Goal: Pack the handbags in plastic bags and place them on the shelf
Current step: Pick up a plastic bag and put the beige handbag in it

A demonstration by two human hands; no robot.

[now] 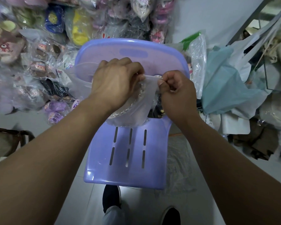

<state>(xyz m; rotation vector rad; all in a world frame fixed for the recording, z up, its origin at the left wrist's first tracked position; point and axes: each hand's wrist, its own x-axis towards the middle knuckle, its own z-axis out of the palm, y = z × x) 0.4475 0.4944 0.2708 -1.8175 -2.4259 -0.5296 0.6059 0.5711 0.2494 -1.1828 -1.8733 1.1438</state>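
The left grip [116,82] is clenched over the mouth of a clear plastic bag [141,101], fingers curled on its far edge. The right grip [175,93], just to the right, pinches the same rim between thumb and forefinger. The bag hangs below and between both, resting on a lilac plastic chair [128,159]. A pale handbag with a beaded edge [120,112] shows inside, under the left wrist. Bagged plush handbags [39,62] are heaped far left; a teal plastic bag [225,88] lies to the right.
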